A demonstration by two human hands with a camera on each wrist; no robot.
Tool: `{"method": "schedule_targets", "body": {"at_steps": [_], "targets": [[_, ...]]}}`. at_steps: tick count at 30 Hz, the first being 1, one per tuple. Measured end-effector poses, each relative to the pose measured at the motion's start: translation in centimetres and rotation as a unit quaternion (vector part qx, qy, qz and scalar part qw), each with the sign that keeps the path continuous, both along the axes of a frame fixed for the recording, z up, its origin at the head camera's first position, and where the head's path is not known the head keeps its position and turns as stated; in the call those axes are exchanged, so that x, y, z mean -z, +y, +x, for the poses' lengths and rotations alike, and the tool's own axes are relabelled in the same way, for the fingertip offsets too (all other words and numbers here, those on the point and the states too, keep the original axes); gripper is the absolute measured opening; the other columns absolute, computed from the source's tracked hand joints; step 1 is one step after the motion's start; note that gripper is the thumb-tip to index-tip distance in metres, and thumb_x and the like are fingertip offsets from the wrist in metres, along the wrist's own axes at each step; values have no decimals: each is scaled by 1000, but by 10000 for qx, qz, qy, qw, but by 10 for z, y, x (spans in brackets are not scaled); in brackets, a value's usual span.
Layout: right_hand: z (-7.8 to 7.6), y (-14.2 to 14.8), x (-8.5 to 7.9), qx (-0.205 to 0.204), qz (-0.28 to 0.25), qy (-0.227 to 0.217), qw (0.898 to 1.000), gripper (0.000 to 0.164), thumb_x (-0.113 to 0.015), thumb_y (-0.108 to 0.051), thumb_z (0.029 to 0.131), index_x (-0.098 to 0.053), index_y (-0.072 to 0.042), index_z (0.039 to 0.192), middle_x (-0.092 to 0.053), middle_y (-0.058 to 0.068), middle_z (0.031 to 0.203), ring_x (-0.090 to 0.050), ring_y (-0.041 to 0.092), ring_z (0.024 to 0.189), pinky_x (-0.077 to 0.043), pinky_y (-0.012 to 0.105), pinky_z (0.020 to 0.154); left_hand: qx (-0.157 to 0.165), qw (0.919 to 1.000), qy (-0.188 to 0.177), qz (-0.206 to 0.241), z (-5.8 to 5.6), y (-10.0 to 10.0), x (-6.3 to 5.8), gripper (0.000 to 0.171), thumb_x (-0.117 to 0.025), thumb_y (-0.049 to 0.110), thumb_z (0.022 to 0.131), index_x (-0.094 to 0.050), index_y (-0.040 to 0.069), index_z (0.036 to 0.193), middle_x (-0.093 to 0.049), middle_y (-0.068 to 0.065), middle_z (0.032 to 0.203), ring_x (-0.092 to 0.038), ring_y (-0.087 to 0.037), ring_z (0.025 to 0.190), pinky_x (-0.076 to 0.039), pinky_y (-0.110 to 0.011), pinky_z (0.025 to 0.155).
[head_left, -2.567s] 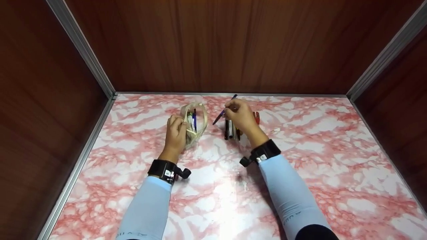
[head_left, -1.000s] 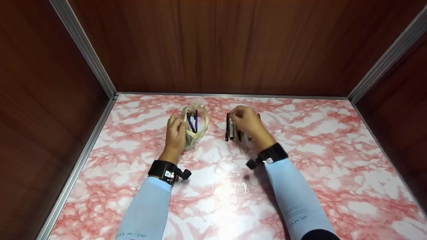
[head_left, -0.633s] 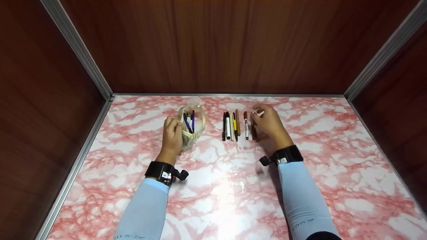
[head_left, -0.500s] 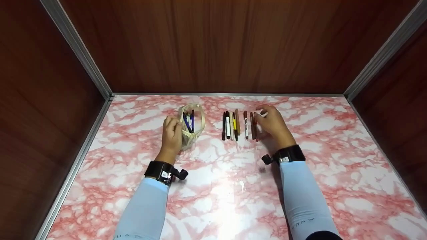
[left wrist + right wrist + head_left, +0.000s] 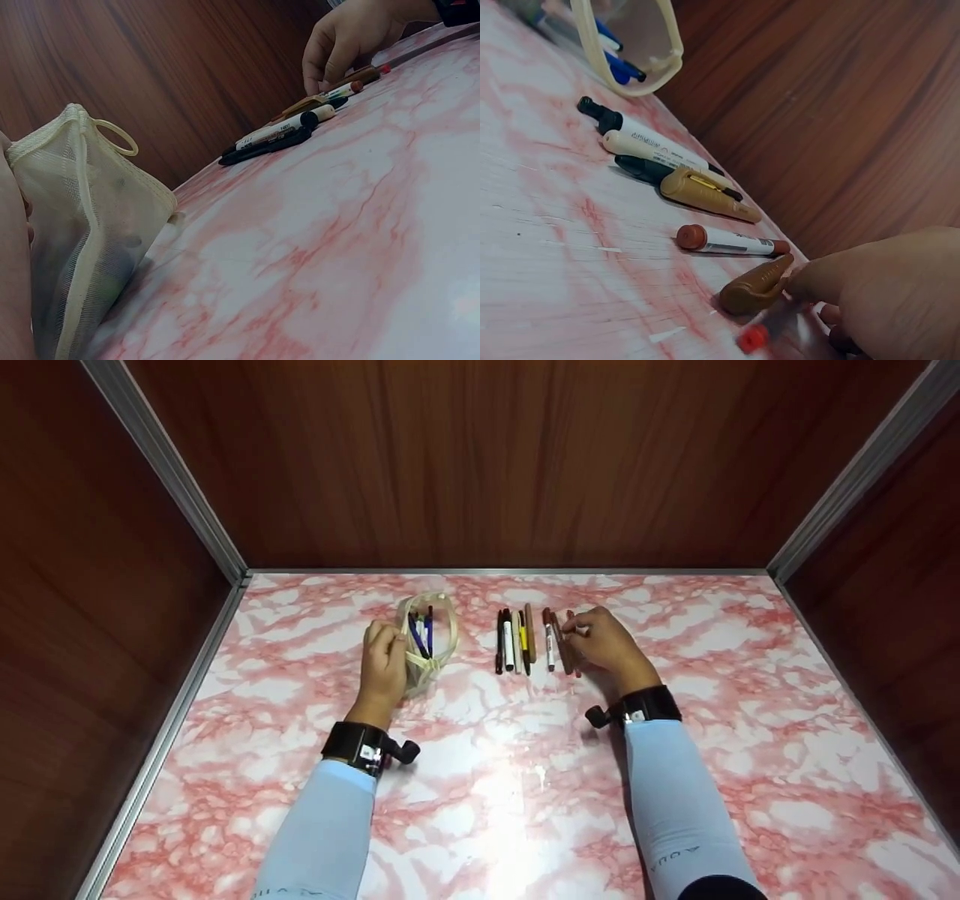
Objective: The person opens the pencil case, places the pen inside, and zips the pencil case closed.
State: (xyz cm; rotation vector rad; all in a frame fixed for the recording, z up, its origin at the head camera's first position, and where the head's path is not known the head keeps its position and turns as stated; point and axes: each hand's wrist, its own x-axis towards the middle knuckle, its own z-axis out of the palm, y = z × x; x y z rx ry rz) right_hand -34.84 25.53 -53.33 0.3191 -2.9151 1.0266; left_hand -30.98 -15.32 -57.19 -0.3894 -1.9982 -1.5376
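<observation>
My left hand (image 5: 384, 660) grips the left rim of a cream mesh pencil pouch (image 5: 448, 649), which stands open at the top. Inside it are several pens (image 5: 420, 636), some blue. In the left wrist view the pouch (image 5: 97, 225) shows its side and a small loop. My right hand (image 5: 607, 641) is at the right end of a row of pens, its fingertips on a red pen (image 5: 578, 673). In the right wrist view that pen's red end (image 5: 752, 339) is blurred. One finger touches the brown marker (image 5: 754, 285) beside it. My palm side is hidden.
Left of the brown marker lies a white marker with brown ends (image 5: 550, 641). Further left are a tan pen (image 5: 530, 637), a yellow-and-black pen (image 5: 524, 637), a white marker (image 5: 508, 641) and a black pen (image 5: 499, 641). A wooden panel (image 5: 480, 465) rises behind the marbled table (image 5: 465, 780).
A second blue pen has joined those in the pouch. My right hand has moved right along the row. The brown marker's far end has swung left. My left hand has kept its grip.
</observation>
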Motion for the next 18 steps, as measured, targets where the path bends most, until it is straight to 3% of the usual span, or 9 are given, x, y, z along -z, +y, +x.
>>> {"method": "schedule_targets", "body": {"at_steps": [7,13,18], "targets": [[0,3,-5,97,91,-309,9994,30,-65,-10,106,-80,-2,130,-71,26,124,-69,40,111,-56,57,108,-22,10000,-57,-57,-1,-1,1,19,-58,0,105,-61,-6,88,-58,-23,109,-54,-29,114,-44,-36,108],[1,1,-7,187,322,-390,9985,27,-68,-18,112,-77,-3,132,-77,21,106,-74,39,94,-58,56,98,-35,9999,-93,-111,0,0,1,20,-57,1,106,-60,-5,87,-57,-22,109,-53,-29,113,-44,-35,106],[3,-1,-11,256,589,-368,9973,26,-68,-21,114,-75,-2,129,-77,22,110,-73,39,99,-58,56,98,-74,9997,-79,-200,1,0,-1,20,-56,1,107,-61,-6,89,-56,-22,107,-53,-30,111,-43,-35,104]]}}
